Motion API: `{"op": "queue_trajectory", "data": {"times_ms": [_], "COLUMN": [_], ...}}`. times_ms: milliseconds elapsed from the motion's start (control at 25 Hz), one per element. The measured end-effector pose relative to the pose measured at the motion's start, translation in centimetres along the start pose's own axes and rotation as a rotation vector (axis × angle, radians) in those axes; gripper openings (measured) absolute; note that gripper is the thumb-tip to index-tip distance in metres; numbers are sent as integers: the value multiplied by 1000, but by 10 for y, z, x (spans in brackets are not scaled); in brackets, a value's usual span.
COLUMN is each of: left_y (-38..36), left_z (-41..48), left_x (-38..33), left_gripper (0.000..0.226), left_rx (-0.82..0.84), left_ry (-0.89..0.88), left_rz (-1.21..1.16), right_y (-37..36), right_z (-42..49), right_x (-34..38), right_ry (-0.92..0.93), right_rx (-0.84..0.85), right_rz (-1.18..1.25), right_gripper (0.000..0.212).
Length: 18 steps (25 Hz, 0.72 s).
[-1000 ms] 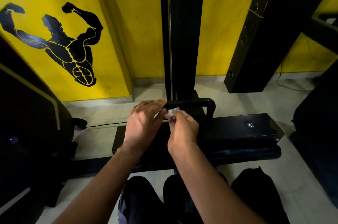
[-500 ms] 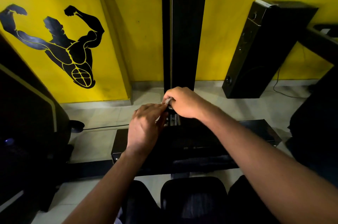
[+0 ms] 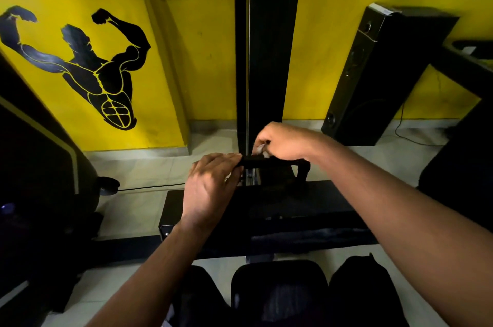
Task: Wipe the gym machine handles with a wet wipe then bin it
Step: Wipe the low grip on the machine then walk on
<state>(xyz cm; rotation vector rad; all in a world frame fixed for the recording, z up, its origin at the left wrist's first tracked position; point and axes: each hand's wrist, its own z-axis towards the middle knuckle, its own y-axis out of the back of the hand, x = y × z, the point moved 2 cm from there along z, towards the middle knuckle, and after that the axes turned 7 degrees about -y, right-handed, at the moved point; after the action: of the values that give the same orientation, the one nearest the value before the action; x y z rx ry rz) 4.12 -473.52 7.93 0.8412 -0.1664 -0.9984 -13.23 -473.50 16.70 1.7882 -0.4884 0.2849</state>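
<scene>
A black machine handle [image 3: 254, 160] runs level in front of the black upright column [image 3: 266, 46]. My left hand [image 3: 210, 188] grips the handle's left end with curled fingers. My right hand [image 3: 282, 142] sits over the handle's middle and pinches a small white wet wipe [image 3: 259, 148] against the bar. The handle's right end bends down at a black post [image 3: 302, 170], partly hidden by my right wrist.
A black footplate [image 3: 325, 201] lies below the handle, and a padded seat [image 3: 277, 289] sits between my legs. A tall black speaker [image 3: 378, 78] leans at the yellow wall on the right. Dark equipment [image 3: 32, 166] stands at the left. A cable [image 3: 149, 187] crosses the tiled floor.
My right hand has moved from beside the left hand up and over the handle with the wipe, then slightly right. The left hand stays on the handle's left end.
</scene>
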Motion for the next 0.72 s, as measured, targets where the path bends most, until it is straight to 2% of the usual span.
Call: {"op": "queue_trajectory", "data": {"times_ms": [120,240,360,520,720], "left_y": [0,-2,-3,-3,-2], "left_z": [2,3,4,4,1], "left_x": [-1,-1,0,0,-1], "left_gripper": [27,26,26,27,28], "left_rx": [-2,3,2,26,34], "left_ry": [-9,7,6,9,9], "left_rz": [-4,-21,-38,-17,-14], "right_y": [1,4,7,10,11], "right_z": [-5,-14,-23,-23,-24], "right_x": [-6,-22,-36,-42,-58], "right_ry": [28,-25,16,-35,-149], "right_rx": [-99,-116,-199,-192,-236], "right_rz": [25,102,131,54,52], "right_gripper": [34,29,28,34,31]}}
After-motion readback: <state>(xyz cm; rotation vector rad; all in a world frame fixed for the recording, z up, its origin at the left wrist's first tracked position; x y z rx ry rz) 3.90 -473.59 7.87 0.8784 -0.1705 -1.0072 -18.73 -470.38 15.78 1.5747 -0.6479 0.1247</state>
